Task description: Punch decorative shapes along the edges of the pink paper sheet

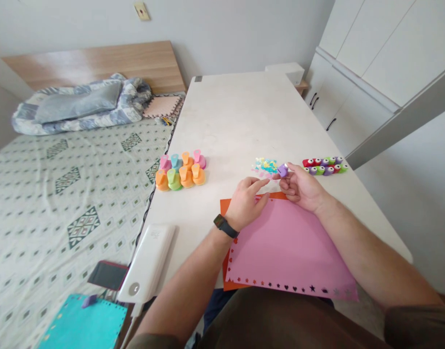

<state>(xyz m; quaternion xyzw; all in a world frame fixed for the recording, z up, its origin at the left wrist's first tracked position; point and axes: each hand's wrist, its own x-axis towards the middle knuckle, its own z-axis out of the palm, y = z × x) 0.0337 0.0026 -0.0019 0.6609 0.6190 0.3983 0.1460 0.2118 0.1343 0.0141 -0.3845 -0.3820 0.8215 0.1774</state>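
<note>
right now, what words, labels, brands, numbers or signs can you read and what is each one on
No text can be read for certain.
Long white plastic box with rounded corners: faint grey print, too small and blurred.
Black wristwatch with a rectangular screen: any display is too small.

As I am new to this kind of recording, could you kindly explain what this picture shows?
No machine here: a person works bare-handed, seen by a camera worn on their own head, looking forward and down. The right hand holds a small purple punch; the left hand, with a dark watch at its wrist, is close beside it and seems to hold nothing. On the white table, a pink sheet with shaped holes along its edges lies over an orange sheet. Beyond them are tiny coloured bits, with chunky punches to the left and smaller punches to the right.
</note>
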